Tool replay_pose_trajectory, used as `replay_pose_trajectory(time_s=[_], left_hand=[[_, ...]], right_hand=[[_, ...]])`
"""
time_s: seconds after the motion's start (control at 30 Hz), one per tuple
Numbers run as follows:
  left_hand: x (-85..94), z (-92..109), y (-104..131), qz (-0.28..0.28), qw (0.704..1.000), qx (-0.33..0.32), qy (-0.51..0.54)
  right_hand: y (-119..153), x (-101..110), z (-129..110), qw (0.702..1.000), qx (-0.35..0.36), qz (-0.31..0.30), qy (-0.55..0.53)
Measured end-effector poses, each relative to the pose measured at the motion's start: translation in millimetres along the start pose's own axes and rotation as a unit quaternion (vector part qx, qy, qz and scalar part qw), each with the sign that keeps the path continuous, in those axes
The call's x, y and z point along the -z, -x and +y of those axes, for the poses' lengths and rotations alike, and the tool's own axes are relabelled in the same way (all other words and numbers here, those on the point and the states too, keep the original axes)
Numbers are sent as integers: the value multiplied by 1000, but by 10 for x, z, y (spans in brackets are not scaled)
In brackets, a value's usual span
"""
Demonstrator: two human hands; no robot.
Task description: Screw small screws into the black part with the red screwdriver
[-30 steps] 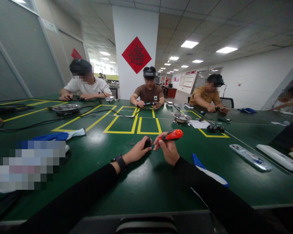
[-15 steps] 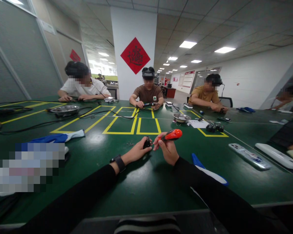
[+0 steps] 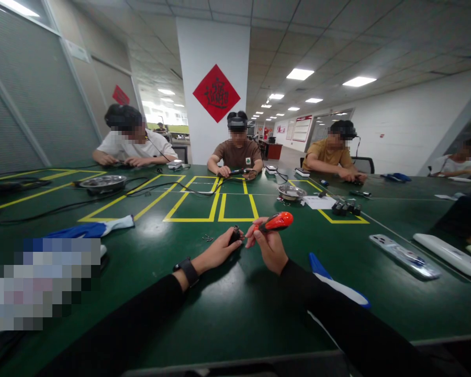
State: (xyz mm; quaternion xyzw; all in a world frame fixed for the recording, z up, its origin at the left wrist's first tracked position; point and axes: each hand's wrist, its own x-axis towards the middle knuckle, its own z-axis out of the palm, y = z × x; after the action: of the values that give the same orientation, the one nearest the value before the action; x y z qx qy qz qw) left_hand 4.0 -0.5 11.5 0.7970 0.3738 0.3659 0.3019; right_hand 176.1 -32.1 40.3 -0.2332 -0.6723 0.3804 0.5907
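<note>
My left hand (image 3: pixel 221 248) is closed around a small black part (image 3: pixel 234 234) with a narrow round top; its exact kind does not show. Close by on the right, my right hand (image 3: pixel 270 245) grips a screwdriver (image 3: pixel 277 222) with a red and black handle. The handle's rounded end points up and to the right, and the tool's tip is hidden near my fingers. Fingertips of both hands are almost touching. Several tiny metal screws (image 3: pixel 207 238) lie on the green table (image 3: pixel 168 309), just left of my left hand.
Blue and white gloves (image 3: pixel 339 285) lie right of my right arm, with a phone (image 3: pixel 404 256) farther right. Beyond my hands are a metal bowl (image 3: pixel 291 192), black blocks (image 3: pixel 345 207) and a white paper (image 3: pixel 318 202). Cables (image 3: pixel 63 203) cross the left side. Co-workers sit opposite.
The view has tilted slightly, so the table sits a little lower. Both hands keep their grips and stay close together, with hardly any other movement.
</note>
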Motion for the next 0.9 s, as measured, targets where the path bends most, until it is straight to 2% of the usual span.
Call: replay_pose_trajectory(time_s=[0.2, 0.47, 0.9], left_hand=[[-11, -9, 1, -2, 1000, -7, -10], [-29, -64, -1, -2, 1000, 17, -4], [19, -45, -5, -24, 1000, 5, 16]], right_hand=[[-1, 11, 39, 1000, 15, -16, 10], [24, 32, 82, 997, 44, -39, 46], [32, 9, 82, 998, 49, -32, 37]])
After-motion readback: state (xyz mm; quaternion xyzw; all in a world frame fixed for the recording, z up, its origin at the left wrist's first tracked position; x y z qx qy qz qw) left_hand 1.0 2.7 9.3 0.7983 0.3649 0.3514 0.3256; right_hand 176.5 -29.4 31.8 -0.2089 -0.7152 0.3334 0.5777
